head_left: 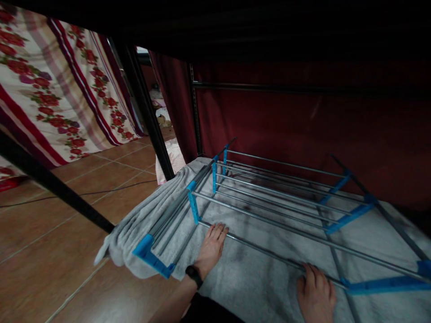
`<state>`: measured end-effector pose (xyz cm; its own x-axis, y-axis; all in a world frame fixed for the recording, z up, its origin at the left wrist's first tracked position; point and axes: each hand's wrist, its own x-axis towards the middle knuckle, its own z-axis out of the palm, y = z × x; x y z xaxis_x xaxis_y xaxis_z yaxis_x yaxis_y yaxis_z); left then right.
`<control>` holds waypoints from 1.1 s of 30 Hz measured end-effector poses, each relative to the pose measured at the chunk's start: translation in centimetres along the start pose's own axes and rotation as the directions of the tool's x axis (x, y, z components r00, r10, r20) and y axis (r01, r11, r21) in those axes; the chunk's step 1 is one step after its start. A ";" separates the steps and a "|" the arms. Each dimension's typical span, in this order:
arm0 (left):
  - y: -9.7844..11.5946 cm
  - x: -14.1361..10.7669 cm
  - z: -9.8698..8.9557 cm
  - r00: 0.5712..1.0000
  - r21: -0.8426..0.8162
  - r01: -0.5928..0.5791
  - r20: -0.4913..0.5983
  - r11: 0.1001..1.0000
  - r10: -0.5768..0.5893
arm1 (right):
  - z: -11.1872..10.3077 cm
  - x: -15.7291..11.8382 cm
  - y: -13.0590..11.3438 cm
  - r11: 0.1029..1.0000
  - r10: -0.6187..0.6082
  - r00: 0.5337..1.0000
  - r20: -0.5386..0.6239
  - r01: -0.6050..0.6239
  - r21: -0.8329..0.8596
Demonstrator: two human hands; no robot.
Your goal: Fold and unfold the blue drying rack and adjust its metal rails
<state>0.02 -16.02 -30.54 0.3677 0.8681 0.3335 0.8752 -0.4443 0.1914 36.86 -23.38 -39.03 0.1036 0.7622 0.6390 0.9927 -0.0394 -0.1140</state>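
Rack [269, 220]: lying on blanket [249, 280], bars already joining brackets [193, 204] | Hands: we are laying left hand [214, 241] and right hand [316, 291] over near bar [262, 250], apart; grip unclear | Remaining: we are seeing connected parts; full completion unclear

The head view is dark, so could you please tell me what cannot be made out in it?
In the head view:
- Left hand: palm, hidden by its back.
- Right hand: wrist, cut off by bottom edge.
- Rack: near right corner, cut off by right edge.
- Distant clutter: too small, blurred.
- Overhead surface: lost in shadow.
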 end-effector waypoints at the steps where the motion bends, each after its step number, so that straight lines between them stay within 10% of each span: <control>1: -0.1 -0.2 0.1 1.000 0.010 0.000 -0.007 1.000 0.000 | 0.0 0.0 0.0 1.000 -0.001 1.000 -0.002 0.001 0.001; 33: -1.2 -8.6 0.3 0.990 0.057 0.105 0.085 0.993 -0.110 | -0.2 0.0 0.0 1.000 -0.007 1.000 0.011 0.007 -0.006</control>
<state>-4.10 -22.87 -33.90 0.2948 0.9272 0.2310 0.9256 -0.3372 0.1722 36.87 -23.53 -38.92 0.0956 0.7693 0.6316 0.9938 -0.0373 -0.1051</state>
